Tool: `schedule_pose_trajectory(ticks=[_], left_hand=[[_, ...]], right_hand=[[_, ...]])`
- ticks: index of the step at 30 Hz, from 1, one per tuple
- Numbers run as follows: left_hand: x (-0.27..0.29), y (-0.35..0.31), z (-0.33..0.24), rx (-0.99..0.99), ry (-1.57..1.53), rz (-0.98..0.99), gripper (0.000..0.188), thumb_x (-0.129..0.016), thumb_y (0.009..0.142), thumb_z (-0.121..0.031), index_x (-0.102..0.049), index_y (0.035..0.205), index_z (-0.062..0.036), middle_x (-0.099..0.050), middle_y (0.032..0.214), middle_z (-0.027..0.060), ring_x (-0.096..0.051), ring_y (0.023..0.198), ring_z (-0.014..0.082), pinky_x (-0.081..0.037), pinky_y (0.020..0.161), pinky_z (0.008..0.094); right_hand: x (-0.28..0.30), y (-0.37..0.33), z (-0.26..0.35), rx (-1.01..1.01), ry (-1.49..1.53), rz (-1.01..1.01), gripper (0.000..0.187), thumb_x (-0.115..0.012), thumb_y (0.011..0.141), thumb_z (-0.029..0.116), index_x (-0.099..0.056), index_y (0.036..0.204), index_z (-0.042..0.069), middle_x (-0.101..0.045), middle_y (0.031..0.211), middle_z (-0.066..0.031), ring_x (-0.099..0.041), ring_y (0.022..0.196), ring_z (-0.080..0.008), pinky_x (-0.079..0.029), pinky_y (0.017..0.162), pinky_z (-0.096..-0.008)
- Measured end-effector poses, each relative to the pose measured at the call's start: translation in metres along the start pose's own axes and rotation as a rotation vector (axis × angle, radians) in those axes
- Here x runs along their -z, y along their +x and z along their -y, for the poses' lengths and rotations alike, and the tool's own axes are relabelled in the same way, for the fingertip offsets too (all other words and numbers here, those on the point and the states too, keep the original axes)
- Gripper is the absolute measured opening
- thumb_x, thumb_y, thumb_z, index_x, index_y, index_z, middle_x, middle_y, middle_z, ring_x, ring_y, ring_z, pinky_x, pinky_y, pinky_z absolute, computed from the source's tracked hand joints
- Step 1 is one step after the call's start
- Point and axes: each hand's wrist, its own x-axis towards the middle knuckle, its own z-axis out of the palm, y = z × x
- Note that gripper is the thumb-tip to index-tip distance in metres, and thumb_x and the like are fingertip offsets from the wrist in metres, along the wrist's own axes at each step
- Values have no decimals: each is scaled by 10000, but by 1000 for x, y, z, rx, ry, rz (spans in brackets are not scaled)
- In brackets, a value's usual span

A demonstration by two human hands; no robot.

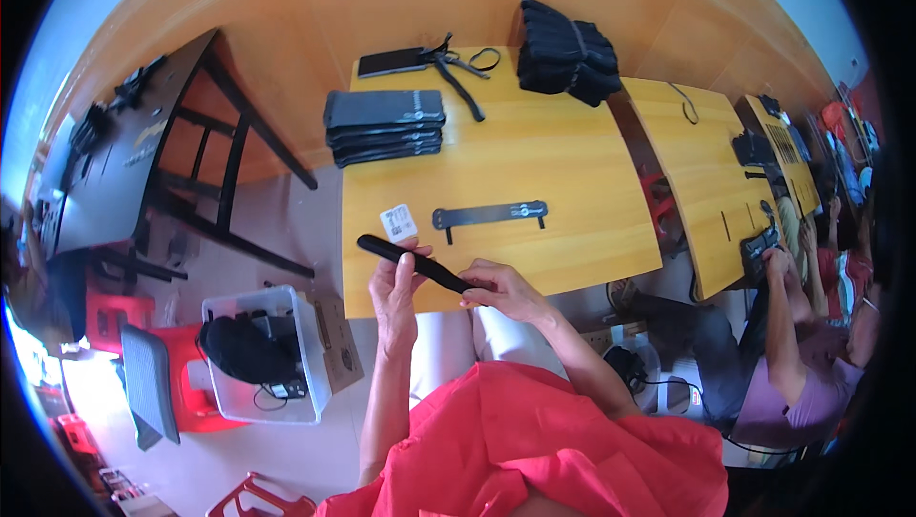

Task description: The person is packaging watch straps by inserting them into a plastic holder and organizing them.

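My left hand (393,290) and my right hand (506,292) hold a long, narrow black strap-like item (420,263) between them, just over the table's near edge. The left fingers wrap its middle, while the right fingers pinch its lower right end. A small white printed label (399,222) shows just beyond my left fingertips; whether it lies on the table or touches them I cannot tell. Farther up lies a flat black card strip (491,216) with white print and two short black tabs below it. A stack of flat black packages (385,124) sits at the back left.
On the yellow table (572,174) are a dark flat device (392,62), black straps (463,88) and a tied black bundle (570,51). A clear plastic bin (320,364) with black items stands on the floor at left, beside a red stool (191,374). Other people (801,364) sit at right.
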Motion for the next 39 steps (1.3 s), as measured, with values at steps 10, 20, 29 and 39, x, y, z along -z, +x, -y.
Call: schedule_pose_trajectory(ticks=[10,20,29,39], left_hand=[[-16,-32,0,26,207,200,211,-548,892,-161,-570,978,30,-640,817,87,-598,777,125,-479,722,258],[-29,-47,-3,134,338,440,336,-677,794,-197,-580,1042,7,-637,899,75,-575,857,126,-468,782,284],[-16,-52,-16,-393,341,-188,274,-629,816,-121,-505,1028,0,-505,994,73,-492,932,138,-396,866,300],[-32,-62,7,-298,244,-276,310,-589,835,-103,-466,1103,-8,-483,1075,77,-459,993,149,-366,870,283]], right_hand=[[5,-11,56,117,-112,-231,198,-620,816,67,-615,1002,-1,-553,873,-33,-553,791,-102,-450,717,-219],[11,-15,87,209,-33,-174,228,-686,767,73,-635,983,24,-511,849,-5,-503,680,-62,-434,616,-185],[39,-37,89,350,320,-384,266,-606,824,42,-544,1074,-26,-527,974,-83,-640,795,-158,-554,644,-241],[17,-40,69,353,502,-676,266,-560,863,130,-477,1081,3,-558,1037,-145,-637,864,-222,-549,705,-309]])
